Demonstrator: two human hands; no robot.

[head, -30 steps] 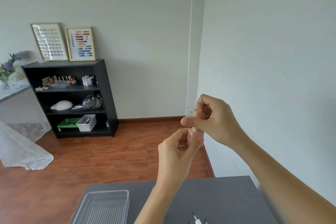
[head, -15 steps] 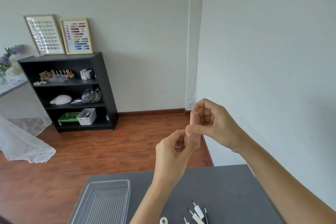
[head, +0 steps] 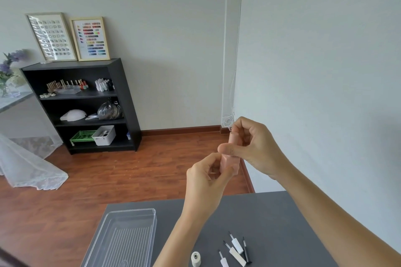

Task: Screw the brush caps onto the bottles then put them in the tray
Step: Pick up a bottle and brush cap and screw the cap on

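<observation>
Gripping pink bottle (head: 230, 161), left hand (head: 208, 180), right hand (head: 253, 145), no label legible

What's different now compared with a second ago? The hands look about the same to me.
Little. The camera tipped down, so more of the grey table, the loose brush caps and a white bottle came into view. The right hand keeps its grip on the pink cap; its thumb shifted as it twists. The left hand still holds the pink bottle. The clear tray stayed put.
</observation>
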